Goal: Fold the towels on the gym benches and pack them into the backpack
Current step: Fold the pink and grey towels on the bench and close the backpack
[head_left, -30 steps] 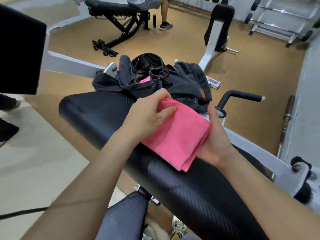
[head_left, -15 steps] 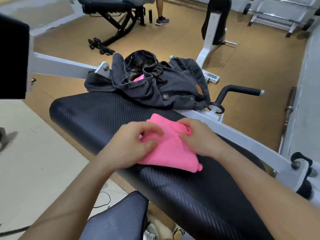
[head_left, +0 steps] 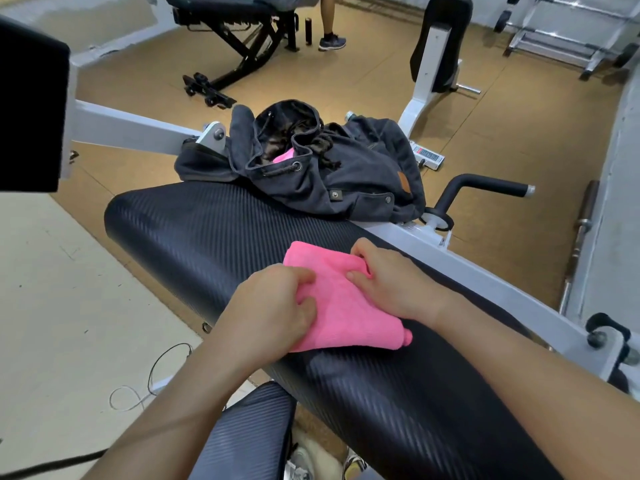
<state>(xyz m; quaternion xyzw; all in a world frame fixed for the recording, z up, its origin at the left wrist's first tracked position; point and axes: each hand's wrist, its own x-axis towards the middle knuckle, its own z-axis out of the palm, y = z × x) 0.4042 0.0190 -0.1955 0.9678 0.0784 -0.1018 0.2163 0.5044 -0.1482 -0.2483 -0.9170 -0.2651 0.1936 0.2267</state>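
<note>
A folded pink towel [head_left: 343, 306] lies on the black ribbed bench pad [head_left: 194, 226]. My left hand [head_left: 273, 311] holds its left edge with curled fingers and thumb. My right hand [head_left: 391, 280] grips the towel's far right edge, fingers curled into the cloth. Beyond the towel a dark grey backpack [head_left: 346, 178] lies on the bench frame with its drawstring mouth open. Another pink towel [head_left: 284, 155] shows inside the mouth.
A white frame bar [head_left: 485, 275] runs along the pad's right side, with a black handle [head_left: 485, 188] sticking out. A black pad [head_left: 31, 109] looms at the left. Another bench [head_left: 239, 32] with a seated person stands far back. Cables [head_left: 152, 379] lie on the floor.
The towel was held up between both hands a second ago. It now lies on the pad, and both hands hold its edges there.
</note>
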